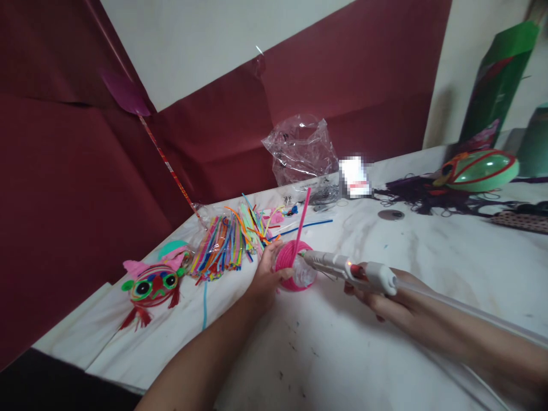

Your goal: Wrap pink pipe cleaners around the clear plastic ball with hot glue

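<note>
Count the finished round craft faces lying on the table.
2. A red fish-like face with green eyes and pink ears lies at the left, beside the pile of coloured pipe cleaners. A green one with red trim sits far right. More could be hidden outside the view.

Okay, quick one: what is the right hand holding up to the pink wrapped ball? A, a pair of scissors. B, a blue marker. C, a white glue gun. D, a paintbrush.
C: the right hand grips a white glue gun, its nozzle pointing at the pink pipe-cleaner-wrapped ball that the left hand steadies on the white table.
</note>
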A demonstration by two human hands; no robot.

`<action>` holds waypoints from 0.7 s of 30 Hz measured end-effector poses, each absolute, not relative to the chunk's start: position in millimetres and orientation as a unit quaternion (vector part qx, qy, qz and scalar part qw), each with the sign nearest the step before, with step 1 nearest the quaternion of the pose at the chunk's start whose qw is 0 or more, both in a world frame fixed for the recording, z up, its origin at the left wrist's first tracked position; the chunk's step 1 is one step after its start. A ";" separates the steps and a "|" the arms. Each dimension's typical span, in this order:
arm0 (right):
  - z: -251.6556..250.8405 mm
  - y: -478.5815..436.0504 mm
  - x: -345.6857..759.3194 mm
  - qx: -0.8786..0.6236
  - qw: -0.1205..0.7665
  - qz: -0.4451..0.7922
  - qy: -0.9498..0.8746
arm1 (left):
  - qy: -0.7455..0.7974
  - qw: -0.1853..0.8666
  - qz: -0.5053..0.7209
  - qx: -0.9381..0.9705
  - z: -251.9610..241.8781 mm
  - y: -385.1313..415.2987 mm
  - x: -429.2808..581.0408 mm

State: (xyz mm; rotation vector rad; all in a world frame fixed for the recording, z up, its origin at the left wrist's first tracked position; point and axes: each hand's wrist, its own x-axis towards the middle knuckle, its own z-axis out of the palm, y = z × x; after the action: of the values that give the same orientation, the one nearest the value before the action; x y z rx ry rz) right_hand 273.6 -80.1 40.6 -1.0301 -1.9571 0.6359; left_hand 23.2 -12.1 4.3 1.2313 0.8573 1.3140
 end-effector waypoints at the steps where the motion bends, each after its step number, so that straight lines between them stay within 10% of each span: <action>1: 41.0 -80.3 273.7 -0.410 0.409 0.252 -0.775 | 0.364 0.539 0.553 0.521 3.9 -11.9 22.6; 21: 37.0 -78.7 273.3 -0.397 0.409 0.257 -0.780 | 0.372 0.539 0.549 0.519 5.7 -12.4 23.7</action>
State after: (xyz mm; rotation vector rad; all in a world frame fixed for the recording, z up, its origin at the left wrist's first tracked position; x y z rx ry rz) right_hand 273.3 -78.7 37.0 -1.0002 -1.9662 0.6472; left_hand 23.7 -12.4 5.7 1.2352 0.8848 1.3064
